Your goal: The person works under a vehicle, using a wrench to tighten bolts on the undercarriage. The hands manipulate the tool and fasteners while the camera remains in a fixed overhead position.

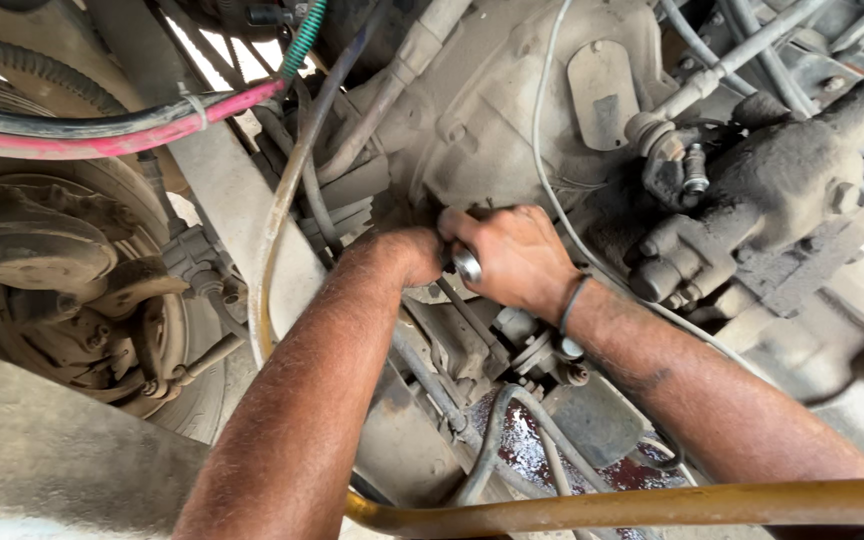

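Right hand (517, 258) clamped around shiny metal tool handle (466, 266), low against dusty gearbox housing (492, 110). Left hand (407, 255) pressed beside it, fingers hidden, grip impossible to tell. Pink hose (122, 140) upper left; yellow pipe (652, 505) across bottom.

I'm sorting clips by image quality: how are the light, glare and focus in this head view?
Head view: even, soft daylight on the dusty gearbox housing; blown-out bright patch at the right edge; a small glint on the metal tool between left hand and right hand; hands sharp, yellow pipe slightly soft.
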{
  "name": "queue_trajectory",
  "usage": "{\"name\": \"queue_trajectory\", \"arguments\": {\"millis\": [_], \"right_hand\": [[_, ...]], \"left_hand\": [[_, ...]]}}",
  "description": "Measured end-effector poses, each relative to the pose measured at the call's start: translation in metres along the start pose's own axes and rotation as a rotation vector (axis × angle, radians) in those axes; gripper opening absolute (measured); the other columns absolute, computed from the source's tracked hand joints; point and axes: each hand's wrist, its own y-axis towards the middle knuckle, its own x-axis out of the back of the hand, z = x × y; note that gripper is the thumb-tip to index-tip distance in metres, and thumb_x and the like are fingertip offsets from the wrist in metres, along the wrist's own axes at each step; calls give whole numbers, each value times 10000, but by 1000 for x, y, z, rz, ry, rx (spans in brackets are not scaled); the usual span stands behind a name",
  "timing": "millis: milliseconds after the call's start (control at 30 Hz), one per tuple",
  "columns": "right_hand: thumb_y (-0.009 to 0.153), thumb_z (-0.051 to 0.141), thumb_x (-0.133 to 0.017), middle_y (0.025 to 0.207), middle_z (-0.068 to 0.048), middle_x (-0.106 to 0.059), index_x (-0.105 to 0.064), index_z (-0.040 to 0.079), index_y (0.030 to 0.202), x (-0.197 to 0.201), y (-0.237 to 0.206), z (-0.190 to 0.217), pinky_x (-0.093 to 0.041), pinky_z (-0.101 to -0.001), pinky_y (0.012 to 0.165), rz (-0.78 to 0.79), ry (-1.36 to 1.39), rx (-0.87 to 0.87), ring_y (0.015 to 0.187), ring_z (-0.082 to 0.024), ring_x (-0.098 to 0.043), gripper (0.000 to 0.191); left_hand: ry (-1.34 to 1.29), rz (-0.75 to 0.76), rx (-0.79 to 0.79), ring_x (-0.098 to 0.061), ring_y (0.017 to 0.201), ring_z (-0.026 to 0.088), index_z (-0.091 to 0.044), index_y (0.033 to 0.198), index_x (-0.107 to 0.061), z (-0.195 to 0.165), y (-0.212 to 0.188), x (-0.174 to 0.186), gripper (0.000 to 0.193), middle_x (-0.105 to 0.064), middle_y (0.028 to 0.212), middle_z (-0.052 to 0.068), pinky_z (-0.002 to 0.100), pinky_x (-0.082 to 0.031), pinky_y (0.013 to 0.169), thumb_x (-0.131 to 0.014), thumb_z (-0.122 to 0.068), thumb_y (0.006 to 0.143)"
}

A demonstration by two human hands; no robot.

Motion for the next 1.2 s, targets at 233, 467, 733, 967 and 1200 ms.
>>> {"name": "queue_trajectory", "arguments": {"millis": [233,467,733,967,1200], "right_hand": [[819,224,-679,912,-191,-754,-712,152,1153,-17,85,2,-551,-516,819,-78,36,-27,891,-383,-729,343],[838,268,-674,992,-175,-755,-739,111,1066,-48,136,-1,-548,-491,895,-75,32,-105,988,-370,-721,285],[904,431,-684,943,-160,-759,-749,86,1031,-36,116,-6,-514,-457,949,25,150,5,984,-343,-718,373],[1044,332,-527,914,-173,-734,-697,8,1041,-31,91,-14,-535,-481,962,-4,166,1,978,-350,-712,366],[1070,315,-455,769,-154,-729,-650,40,1074,-9,75,-3,-601,-422,739,208,448,-216,717,-298,-778,338]], "left_hand": [[0,58,21,-516,1415,300,-255,1528,-469,2,1,-1,546,-487,1566,80,483,-469,1167,-546,-106,1009],[1,81,19,-511,1419,300,-257,1530,-468,3,3,-1,552,-483,1571,78,481,-464,1171,-545,-99,1007],[18,116,31,-506,1424,299,-261,1532,-466,4,3,0,560,-478,1576,76,479,-458,1177,-545,-91,1005],[20,117,33,-501,1428,299,-264,1534,-465,4,2,0,566,-474,1580,74,477,-453,1181,-544,-84,1003],[36,150,41,-496,1432,299,-267,1536,-464,3,1,0,573,-470,1584,73,476,-448,1186,-544,-77,1001]]}}
